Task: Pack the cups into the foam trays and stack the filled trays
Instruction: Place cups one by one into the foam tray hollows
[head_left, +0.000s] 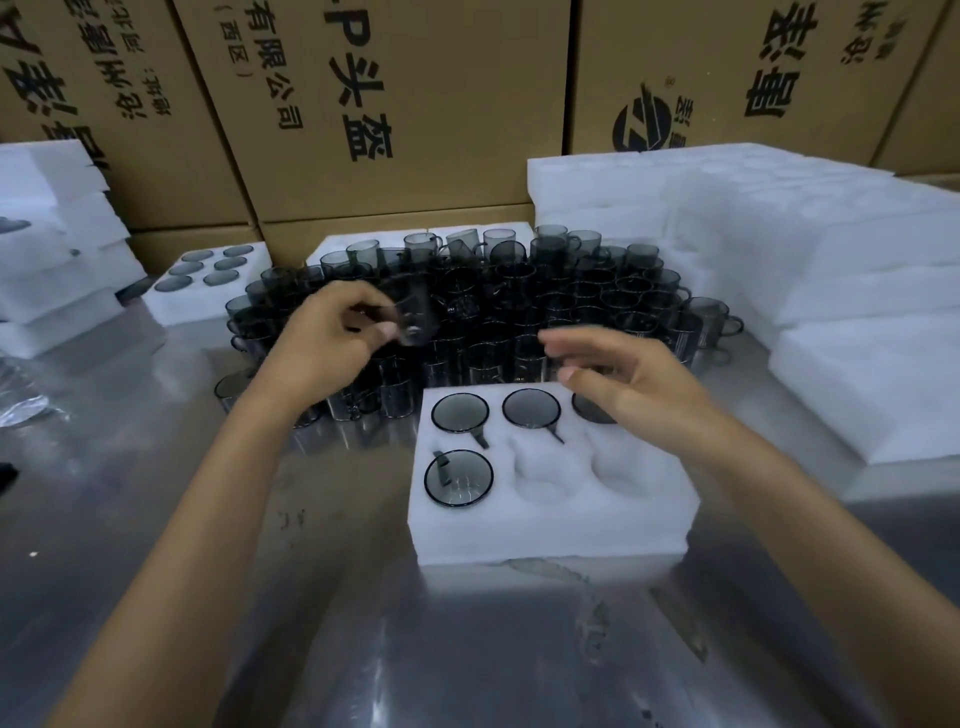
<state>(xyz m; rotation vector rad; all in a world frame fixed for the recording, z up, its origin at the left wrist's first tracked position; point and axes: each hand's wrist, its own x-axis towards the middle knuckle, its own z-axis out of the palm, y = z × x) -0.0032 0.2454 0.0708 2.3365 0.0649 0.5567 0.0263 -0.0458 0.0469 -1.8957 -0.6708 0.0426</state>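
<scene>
The left hand (332, 338) pinches a blurred smoky glass cup (410, 317) above the crowd of cups (519, 306) behind the foam tray (550, 525). The right hand (623, 384) hovers loosely spread over the tray's far-right pocket, holding nothing.

White foam tray (550, 525) — four smoky cups (459, 478) seated (two pockets bare).
</scene>
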